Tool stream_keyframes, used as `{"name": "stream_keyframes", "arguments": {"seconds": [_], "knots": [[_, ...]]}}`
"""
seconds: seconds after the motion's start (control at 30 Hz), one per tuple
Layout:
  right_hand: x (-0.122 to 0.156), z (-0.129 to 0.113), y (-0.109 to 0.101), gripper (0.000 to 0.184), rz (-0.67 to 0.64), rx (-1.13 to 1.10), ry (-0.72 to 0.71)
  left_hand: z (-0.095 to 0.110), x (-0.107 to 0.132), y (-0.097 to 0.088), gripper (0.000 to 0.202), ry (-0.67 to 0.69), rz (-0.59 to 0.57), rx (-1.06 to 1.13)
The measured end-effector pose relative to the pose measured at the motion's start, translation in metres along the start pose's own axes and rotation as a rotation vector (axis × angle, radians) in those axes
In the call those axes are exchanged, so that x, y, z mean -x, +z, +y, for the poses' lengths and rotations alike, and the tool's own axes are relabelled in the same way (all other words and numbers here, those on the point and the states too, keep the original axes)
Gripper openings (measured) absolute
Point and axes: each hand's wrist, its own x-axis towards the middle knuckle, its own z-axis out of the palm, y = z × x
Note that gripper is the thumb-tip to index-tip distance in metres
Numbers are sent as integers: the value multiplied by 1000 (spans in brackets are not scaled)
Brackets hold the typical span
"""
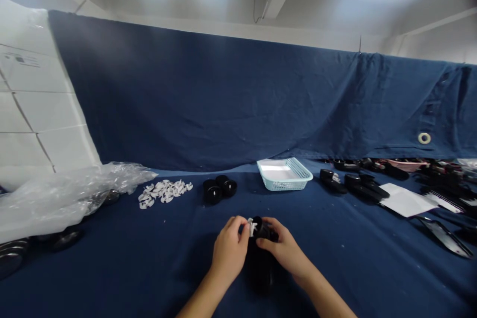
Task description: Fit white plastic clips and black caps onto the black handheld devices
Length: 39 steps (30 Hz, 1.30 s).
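My left hand (231,244) pinches a small white plastic clip (252,227) between thumb and fingertips. Close beside it, my right hand (280,244) is closed around a black cylindrical plastic part (263,229), its round end turned toward the clip. Whether clip and part touch is not clear. Below the hands is a dark, rounded black object (261,271); I cannot tell if it joins the held part. A pile of similar white clips (166,191) lies to the left on the blue cloth. Several glossy black round parts (219,189) sit beyond my hands.
A light blue basket (286,185) with something white inside stands ahead. Clear plastic sheeting (70,194) covers the left side, over dark round pieces. Black parts (361,185), a white sheet (408,199) and a flat black piece (445,237) lie right. A blue curtain (223,99) hangs behind.
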Motion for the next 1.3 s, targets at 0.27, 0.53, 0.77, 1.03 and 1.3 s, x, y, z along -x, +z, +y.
{"name": "stream_keyframes", "arguments": {"seconds": [0.27, 0.53, 0.77, 1.03, 1.3], "knots": [[3, -16, 5, 49, 18, -166, -102, -3, -4, -2, 17, -12, 186, 228], [3, -17, -6, 19, -72, -763, 451, 1, -3, -4, 24, -110, 178, 280], [-1, -19, -18, 38, -115, -851, 459, 8, -3, -5, 25, -84, 147, 341], [3, -23, -10, 49, -27, -646, 298, 7, -1, -4, 23, -89, 137, 323], [6, -23, -5, 50, -64, -500, 221, 10, 5, -1, 20, 28, 82, 228]]}}
